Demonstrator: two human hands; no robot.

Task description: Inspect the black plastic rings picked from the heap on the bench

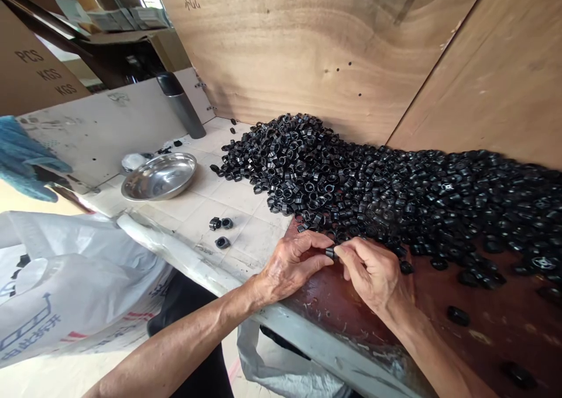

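Plywood boards [281,41] stand up behind and to the right of my tiled bench [228,205], and a scuffed reddish-brown sheet [492,322] slopes across the right of it. Over the tiles and that sheet spreads a big heap of black ring-shaped parts [298,164], short and collar-like, piled highest against the plywood and thinning to a loose scatter toward me. Those further right look wider and flatter, a few with a lighter mark at the centre, too small for me to make out. One black ring [330,253] is pinched up off the sheet between my hands, at the near edge of the scatter. My left hand [292,267] comes in from the lower left, knuckles up, its fingers curled inward, with the thumb and forefinger closed on the ring. My right hand [373,275] comes in from the lower right, low over the brown sheet, its fingertips [346,250] closed on the ring's other side. Both forearms are bare. Three loose black parts [220,231] sit apart on the tiles to my left, near a steel bowl [158,177], with a grey flask [180,104] beyond it and a white woven sack [74,287] just beside the bench edge.
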